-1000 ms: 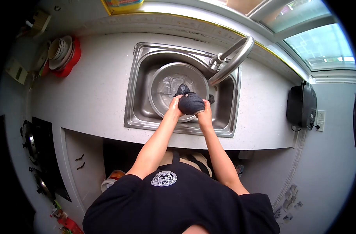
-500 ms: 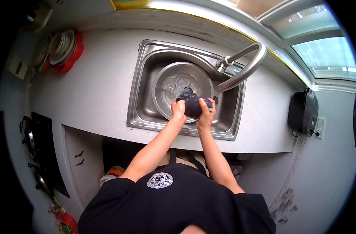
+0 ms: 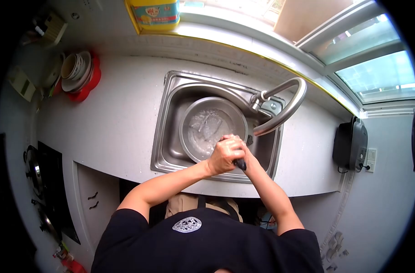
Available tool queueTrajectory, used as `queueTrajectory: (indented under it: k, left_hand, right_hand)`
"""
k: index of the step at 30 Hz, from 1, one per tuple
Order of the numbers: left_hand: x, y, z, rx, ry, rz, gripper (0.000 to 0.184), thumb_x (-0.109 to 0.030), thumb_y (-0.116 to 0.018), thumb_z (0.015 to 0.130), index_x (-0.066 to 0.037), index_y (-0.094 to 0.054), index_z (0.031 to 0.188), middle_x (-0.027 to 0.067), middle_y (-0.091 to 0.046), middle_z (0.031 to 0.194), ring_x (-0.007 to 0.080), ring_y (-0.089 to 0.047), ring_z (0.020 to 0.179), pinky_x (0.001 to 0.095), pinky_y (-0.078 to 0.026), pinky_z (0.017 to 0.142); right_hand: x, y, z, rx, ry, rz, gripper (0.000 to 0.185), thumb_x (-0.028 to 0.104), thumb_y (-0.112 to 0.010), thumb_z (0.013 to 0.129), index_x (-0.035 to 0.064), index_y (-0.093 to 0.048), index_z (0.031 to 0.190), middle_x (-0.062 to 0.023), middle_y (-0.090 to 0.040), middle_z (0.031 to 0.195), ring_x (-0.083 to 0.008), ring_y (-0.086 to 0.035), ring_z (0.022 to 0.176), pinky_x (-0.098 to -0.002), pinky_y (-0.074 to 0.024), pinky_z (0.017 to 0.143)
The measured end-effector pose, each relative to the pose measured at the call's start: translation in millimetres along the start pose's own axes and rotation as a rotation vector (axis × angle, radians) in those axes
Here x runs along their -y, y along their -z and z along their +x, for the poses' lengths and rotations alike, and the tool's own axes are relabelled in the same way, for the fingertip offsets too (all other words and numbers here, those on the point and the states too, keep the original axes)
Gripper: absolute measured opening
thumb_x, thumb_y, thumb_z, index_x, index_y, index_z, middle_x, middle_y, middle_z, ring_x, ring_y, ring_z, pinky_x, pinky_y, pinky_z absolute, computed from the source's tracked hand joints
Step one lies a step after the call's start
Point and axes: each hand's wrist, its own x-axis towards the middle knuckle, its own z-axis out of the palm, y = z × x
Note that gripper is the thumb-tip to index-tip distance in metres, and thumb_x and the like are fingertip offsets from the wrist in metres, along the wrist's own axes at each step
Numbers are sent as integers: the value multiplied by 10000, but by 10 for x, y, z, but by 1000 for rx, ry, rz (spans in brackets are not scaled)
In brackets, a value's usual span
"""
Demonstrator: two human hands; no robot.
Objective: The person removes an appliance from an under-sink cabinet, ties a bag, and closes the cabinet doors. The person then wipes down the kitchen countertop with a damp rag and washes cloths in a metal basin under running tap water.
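A dark wet cloth [image 3: 240,164] is bunched between my two hands, mostly covered by the fingers, with one end poking out below. My left hand [image 3: 225,155] is wrapped round it from the left side. Pressed close against it on the right, my right hand [image 3: 240,146] also grips the cloth, its fingers partly hidden. Both hands are over the near right rim of a round metal basin [image 3: 186,140]. Cloudy, rippled water [image 3: 208,129] lies in the basin, which stands in the steel sink [image 3: 164,152].
A curved faucet [image 3: 290,107] arches over the sink's right side. Bowls [image 3: 72,67] sit in a red holder [image 3: 95,78] at the left. A black appliance [image 3: 350,144] stands far right, and a yellow container [image 3: 154,14] on the sill.
The cloth has gone from a broad rounded bundle to a tightly squeezed one. My hands have come together around it, nearer the basin's front edge. The camera view has shifted.
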Motion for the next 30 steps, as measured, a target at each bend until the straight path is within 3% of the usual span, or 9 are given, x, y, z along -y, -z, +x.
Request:
queueTrajectory:
  k: [1,3,5,13,17,23,25,27,30]
  left_hand:
    - [-11,-9,9,16,-32,28,171,-35,-641,506,-87,-607,666,60,-612,776,263,-614,786,363,-480,728]
    - [24,-41,-5,43,-109,67,160,-60,-656,499,-93,-580,636,40,-568,710,238,-596,714,369,-465,652]
    - [36,-79,-40,111,-175,49,162,-76,-651,488,-83,-548,612,43,-556,694,231,-591,696,355,-466,631]
    - [-50,-175,-82,297,-392,187,170,-202,-578,515,-102,-454,572,48,-467,624,211,-544,606,341,-458,539]
    - [109,-369,-218,414,-433,287,120,-192,-559,605,-112,-471,587,29,-477,610,183,-544,586,326,-453,541]
    - [407,-672,-319,690,-465,341,148,-175,-529,710,-41,-584,681,105,-557,650,261,-596,673,403,-456,633]
    - [376,-758,-316,720,222,38,189,-132,-474,771,15,-588,740,161,-607,766,271,-583,707,372,-428,709]
    - [499,-880,-427,662,268,-48,219,-145,-460,793,27,-586,742,172,-620,796,274,-584,715,373,-420,737]
    - [751,-946,-604,970,-154,249,153,-144,-527,762,-17,-611,782,132,-616,794,266,-591,804,365,-435,791]
  right_hand:
    - [-193,46,70,153,-29,-12,150,171,-485,873,72,-564,954,-49,-601,903,-147,-581,830,-276,-471,753]
    - [-198,130,222,420,-596,802,186,114,-574,799,74,-587,980,-41,-606,947,-151,-578,912,-279,-455,818]
    - [298,267,478,516,-1018,1064,198,107,-615,789,73,-597,983,-34,-611,941,-143,-571,936,-280,-441,847]
    - [750,272,836,901,-681,311,203,154,-629,709,54,-700,871,-51,-657,922,-131,-572,917,-239,-422,854]
    - [918,215,869,821,-749,3,164,154,-645,676,82,-728,797,-40,-675,756,-131,-595,721,-256,-477,715]
    - [565,49,791,695,-596,-451,216,176,-646,594,89,-726,774,-169,-678,811,-321,-652,813,-377,-514,746]
    - [555,2,773,632,-631,-571,207,173,-625,619,87,-727,778,-165,-679,814,-324,-654,830,-384,-515,758]
    - [371,-62,681,511,-649,-592,207,172,-615,642,87,-727,794,-164,-678,799,-300,-655,822,-371,-513,754]
    - [89,-31,576,344,-677,-395,203,201,-641,658,77,-718,798,-139,-678,752,-248,-647,743,-328,-501,724]
